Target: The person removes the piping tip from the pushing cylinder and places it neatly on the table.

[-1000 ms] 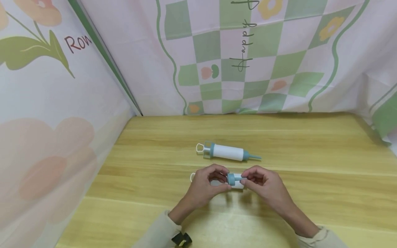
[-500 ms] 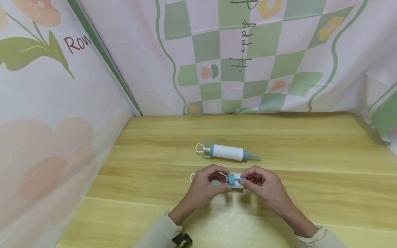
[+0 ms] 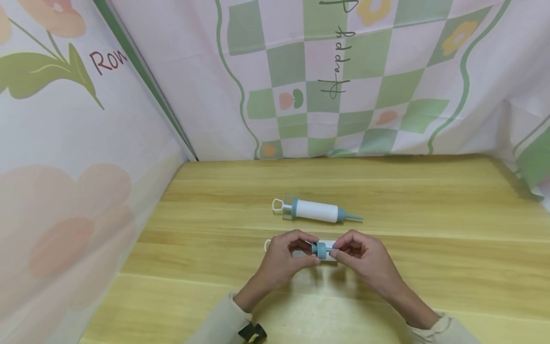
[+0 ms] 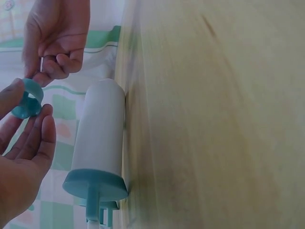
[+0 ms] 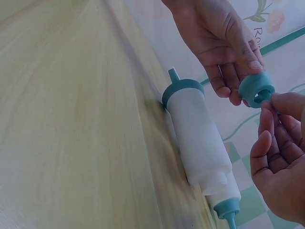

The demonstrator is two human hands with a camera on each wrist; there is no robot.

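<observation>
My left hand (image 3: 281, 253) pinches a teal ring-shaped cap (image 3: 321, 251) between thumb and fingertips, raised above the table. From the right, my right hand (image 3: 365, 253) pinches the thin stem of a teal nozzle (image 5: 263, 97) with thumb and forefinger. In the right wrist view the nozzle sits in the cap's hole; whether it is fully seated I cannot tell. Beneath the hands lies a toy syringe with a white barrel (image 4: 97, 133) and a teal collar (image 4: 95, 185). The head view shows it mostly covered, its white plunger loop (image 3: 267, 244) poking out left.
Behind the hands lies a second white and teal syringe (image 3: 317, 211), its nozzle pointing right and plunger loop left. The wooden table (image 3: 429, 205) meets a patterned cloth (image 3: 322, 119) at the back and another (image 3: 86, 191) on the left.
My right fingertips have moved slightly left toward the cap, and less of the stem shows between them. More teal now shows at the cap's left side. The left hand stays nearly still.
</observation>
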